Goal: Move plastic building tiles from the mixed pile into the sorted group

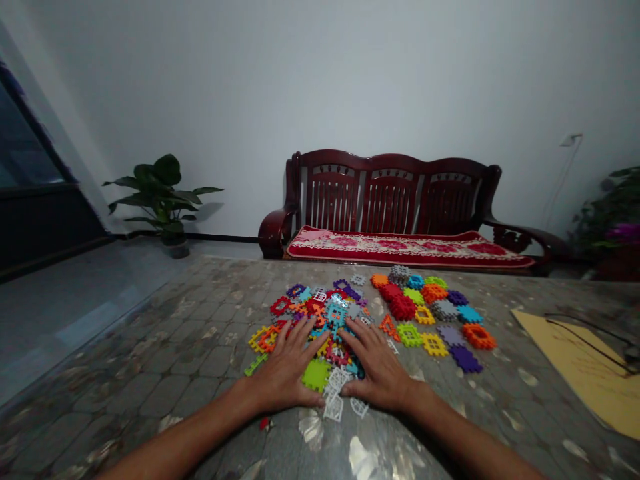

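Observation:
A heap of colourful interlocking plastic building pieces (pixel 336 313) lies on the patterned table in front of me. My left hand (pixel 287 367) rests over the heap's near left side, palm down with fingers spread. On the near right side lies my right hand (pixel 375 363), likewise palm down and spread. Between the two hands show a lime green square piece (pixel 316 375) and several white lattice pieces (pixel 333 405). An orange-and-yellow group of frame pieces (pixel 261 339) sits just left of my left fingers. Whatever is under the palms is hidden.
Right of the heap, pieces lie in colour groups, with red ones (pixel 401 305) and a purple one (pixel 465 359) among them. Yellow paper (pixel 575 367) with dark glasses (pixel 595 327) lies far right. Behind the table (pixel 165 373) stand a wooden bench (pixel 390 193) and a potted plant (pixel 163 193).

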A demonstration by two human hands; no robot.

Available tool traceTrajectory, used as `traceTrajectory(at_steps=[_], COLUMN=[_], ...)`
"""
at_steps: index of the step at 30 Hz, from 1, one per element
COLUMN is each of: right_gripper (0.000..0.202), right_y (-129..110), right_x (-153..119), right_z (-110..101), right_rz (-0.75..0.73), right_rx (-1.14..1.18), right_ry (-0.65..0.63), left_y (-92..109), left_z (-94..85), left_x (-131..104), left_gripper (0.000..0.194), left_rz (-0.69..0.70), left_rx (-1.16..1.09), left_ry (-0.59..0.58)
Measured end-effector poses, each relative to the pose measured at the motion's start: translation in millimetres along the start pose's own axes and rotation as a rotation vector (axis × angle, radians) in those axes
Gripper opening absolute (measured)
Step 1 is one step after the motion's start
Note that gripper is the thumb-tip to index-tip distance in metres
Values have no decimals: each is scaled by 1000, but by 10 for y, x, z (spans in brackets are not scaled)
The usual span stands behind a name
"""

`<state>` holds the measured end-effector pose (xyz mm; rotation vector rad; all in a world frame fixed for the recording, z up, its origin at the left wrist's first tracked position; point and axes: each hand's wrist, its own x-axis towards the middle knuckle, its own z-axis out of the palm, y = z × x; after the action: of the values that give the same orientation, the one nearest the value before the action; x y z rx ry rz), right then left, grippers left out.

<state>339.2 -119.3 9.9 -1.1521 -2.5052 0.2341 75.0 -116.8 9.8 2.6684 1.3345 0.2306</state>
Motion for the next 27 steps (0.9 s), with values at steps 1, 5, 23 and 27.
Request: traceTrajectory(at_steps=[1, 5, 23, 27], right_gripper=[96, 88, 49, 47], right_y=[5, 19, 350, 391], right_x=[27, 135, 188, 263], right_z=[27, 106, 273, 397], right_rz=[-3, -7, 402, 403], right_rx=[-6, -24, -94, -69], right_ry=[15, 58, 299, 301], left_y=[-27, -113, 493, 414], left_z=[13, 41, 259, 266], left_x=[20, 101, 152, 358], left_gripper=[114, 106, 123, 116], left_rz=[-6, -33, 55, -11], left_rx=[9, 29, -19, 39], left_ry=[19, 69, 33, 130])
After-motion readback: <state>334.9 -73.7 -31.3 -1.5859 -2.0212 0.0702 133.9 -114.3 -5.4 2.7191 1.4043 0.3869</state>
